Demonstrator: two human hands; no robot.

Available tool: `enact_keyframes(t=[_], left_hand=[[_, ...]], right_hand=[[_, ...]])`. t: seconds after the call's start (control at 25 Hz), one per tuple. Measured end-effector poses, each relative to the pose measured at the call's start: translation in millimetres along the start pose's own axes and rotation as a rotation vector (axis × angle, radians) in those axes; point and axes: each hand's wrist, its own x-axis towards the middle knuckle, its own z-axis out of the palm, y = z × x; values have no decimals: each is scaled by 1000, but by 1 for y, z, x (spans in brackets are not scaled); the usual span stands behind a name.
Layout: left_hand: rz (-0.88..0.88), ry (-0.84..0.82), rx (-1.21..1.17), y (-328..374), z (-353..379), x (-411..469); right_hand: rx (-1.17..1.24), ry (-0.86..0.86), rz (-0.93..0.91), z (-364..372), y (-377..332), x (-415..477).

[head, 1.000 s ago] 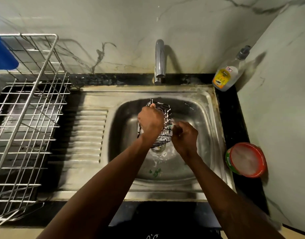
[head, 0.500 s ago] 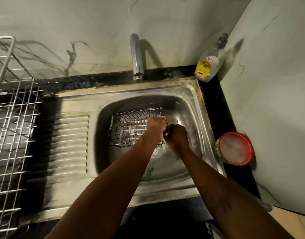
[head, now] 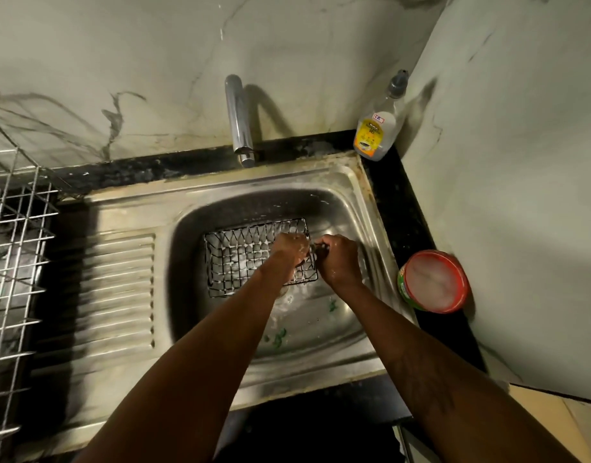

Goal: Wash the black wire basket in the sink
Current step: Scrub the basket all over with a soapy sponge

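Basket (head: pixel 240 259) right rim gripped: left hand (head: pixel 289 248), right hand (head: pixel 339 262), fingers (head: pixel 332 243) curled.

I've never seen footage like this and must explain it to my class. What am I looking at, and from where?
No machine here: these are a person's two bare hands, filmed from one wide camera on their head, looking down. Below is a steel sink with a tap behind. In its bowl is a black wire basket, flecked with foam. The left hand grips its right end; the right hand curls at the same edge, its grip hiding whatever it holds. A bottle and a red tub stand on the right; a metal rack on the left.
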Motion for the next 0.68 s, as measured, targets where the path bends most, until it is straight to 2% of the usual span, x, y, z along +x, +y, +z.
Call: enact_keyframes(t=[0.04,0.08,0.12,0.16,0.2,0.28,0.4,0.52,0.68], left_hand=[[165,52,214,-4,4,2],[205,115,224,-4,1,-2],[181,125,29,-6,3,-7],[53,72,-384,-5,5,-14],[13,-3,-592,1,2,-13],[43,-20,-594,13,6,-34],[56,-58,-455,29,18,-58],[124,-58,-540,45,34,-84],[183,-83,-495,73,57,-108]], right_hand=[[13,6,9,-3,-2,-2],[26,19,10,-6,-4,-4],[32,41,-1,-12,-4,-8],[38,60,-13,-21,-5,-14],[43,77,-21,-30,-6,-20],[53,109,-27,-48,-4,-31],[80,120,-49,-73,1,-43],[108,135,-59,-102,3,-59],[87,277,-1,-141,22,-79]])
